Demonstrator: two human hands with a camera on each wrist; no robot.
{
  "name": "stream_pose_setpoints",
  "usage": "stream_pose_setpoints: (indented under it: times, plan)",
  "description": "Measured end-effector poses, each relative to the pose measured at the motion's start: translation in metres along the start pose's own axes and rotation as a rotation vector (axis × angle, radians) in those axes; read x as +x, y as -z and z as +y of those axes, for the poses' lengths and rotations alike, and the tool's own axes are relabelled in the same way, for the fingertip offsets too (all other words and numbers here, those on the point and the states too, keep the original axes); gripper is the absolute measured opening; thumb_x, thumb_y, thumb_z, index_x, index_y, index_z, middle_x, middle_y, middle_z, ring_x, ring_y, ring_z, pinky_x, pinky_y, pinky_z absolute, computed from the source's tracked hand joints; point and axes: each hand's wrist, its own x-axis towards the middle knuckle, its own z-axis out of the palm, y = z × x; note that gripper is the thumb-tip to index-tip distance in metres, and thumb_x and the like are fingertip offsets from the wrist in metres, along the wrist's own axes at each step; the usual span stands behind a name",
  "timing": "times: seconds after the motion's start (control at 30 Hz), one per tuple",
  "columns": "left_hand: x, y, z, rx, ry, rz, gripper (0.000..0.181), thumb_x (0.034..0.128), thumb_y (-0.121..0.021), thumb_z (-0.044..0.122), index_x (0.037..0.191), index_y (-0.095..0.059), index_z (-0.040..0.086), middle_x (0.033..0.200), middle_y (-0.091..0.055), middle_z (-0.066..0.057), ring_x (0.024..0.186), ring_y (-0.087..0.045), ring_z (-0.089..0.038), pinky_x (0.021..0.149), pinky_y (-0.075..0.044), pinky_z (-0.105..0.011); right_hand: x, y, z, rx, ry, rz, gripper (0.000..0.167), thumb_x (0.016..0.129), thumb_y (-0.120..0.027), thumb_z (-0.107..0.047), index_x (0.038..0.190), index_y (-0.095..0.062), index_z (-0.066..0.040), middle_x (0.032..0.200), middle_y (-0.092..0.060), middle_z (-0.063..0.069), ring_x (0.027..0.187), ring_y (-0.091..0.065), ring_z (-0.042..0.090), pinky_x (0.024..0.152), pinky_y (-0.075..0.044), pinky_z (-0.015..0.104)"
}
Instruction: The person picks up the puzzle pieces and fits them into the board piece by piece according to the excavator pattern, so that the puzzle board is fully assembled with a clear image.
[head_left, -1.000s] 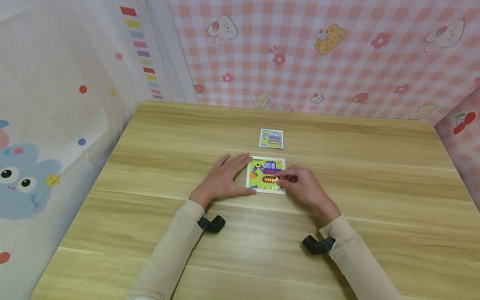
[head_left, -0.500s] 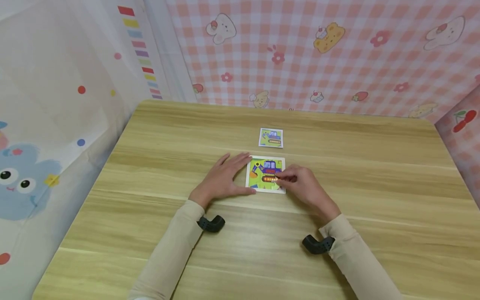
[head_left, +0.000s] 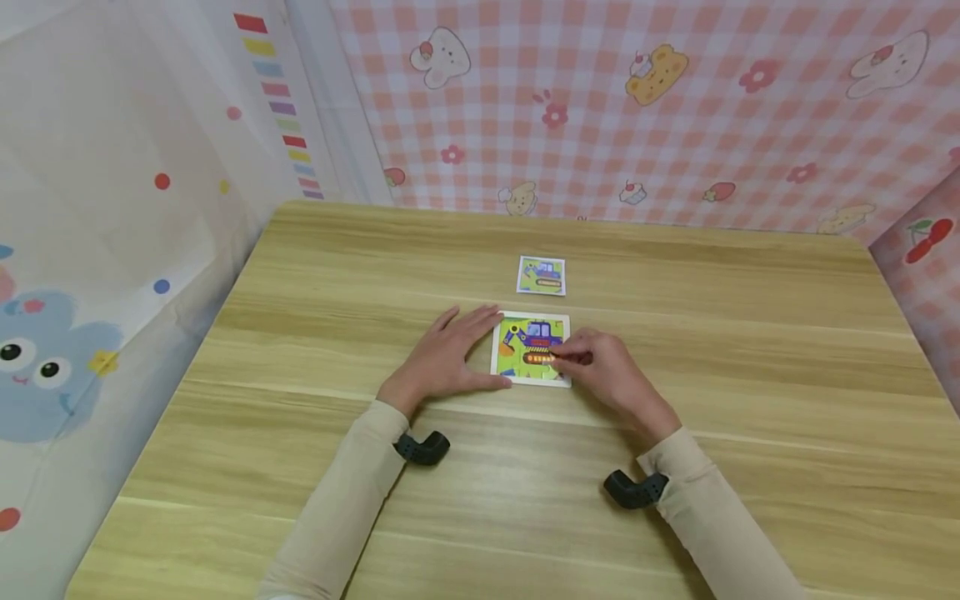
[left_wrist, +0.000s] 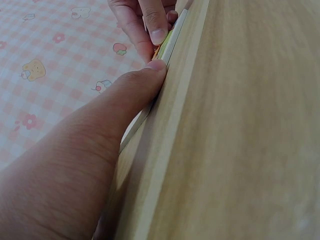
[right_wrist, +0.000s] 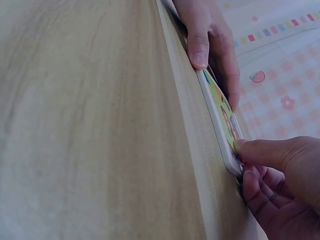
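Note:
A small white-framed jigsaw puzzle (head_left: 517, 371) with an excavator picture lies flat on the table. My left hand (head_left: 448, 362) spreads along its left side, the thumb at the near left corner and the fingertips at the far left one. That thumb (right_wrist: 199, 50) presses on the frame's edge in the right wrist view. At the puzzle's right side, my right hand (head_left: 609, 367) pinches with thumb and forefinger over a puzzle piece, most of it hidden under the fingertips. In the left wrist view an orange and green edge (left_wrist: 161, 49) of the puzzle shows below those fingers.
Just beyond the puzzle lies a small card (head_left: 542, 276) with the same excavator picture. The wooden table (head_left: 480, 517) ends at a pink checked cloth (head_left: 585, 150) behind and a white printed cloth (head_left: 135, 125) on the left. Dark curved devices (head_left: 636, 490) sit at both wrists.
Both hands stay in place at the puzzle. The whole head view shifts very slightly; nothing else visibly moves.

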Motion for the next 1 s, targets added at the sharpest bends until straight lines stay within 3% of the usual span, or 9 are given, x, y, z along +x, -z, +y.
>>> stream_pose_setpoints:
  times: [0.73,1.0]
  plan:
    - [0.0008,-0.0008,-0.0015,0.007,0.000,0.004,0.109,0.0821,-0.062,0.081,0.166,-0.026,0.020,0.172,-0.021,0.003,0.157,-0.017,-0.013,0.129,0.003,-0.039,-0.0011,-0.0021,0.0007,0.005,0.019,0.038,0.022,0.095,-0.074,-0.003,0.116,-0.078,-0.002,0.097,-0.069,0.008,0.085,-0.059,0.020,0.070,-0.054,0.025]
    - [0.0004,-0.0007,-0.0012,0.001,0.004,0.005,0.109,0.0820,-0.063,0.080,0.166,-0.027,0.020,0.172,-0.022,0.003,0.157,-0.017,-0.013,0.129,0.004,-0.038,-0.0019,-0.0041,0.0000,-0.008,0.030,0.060,0.016,0.093,-0.076,-0.004,0.109,-0.080,-0.001,0.097,-0.071,0.009,0.085,-0.062,0.020,0.071,-0.056,0.025]
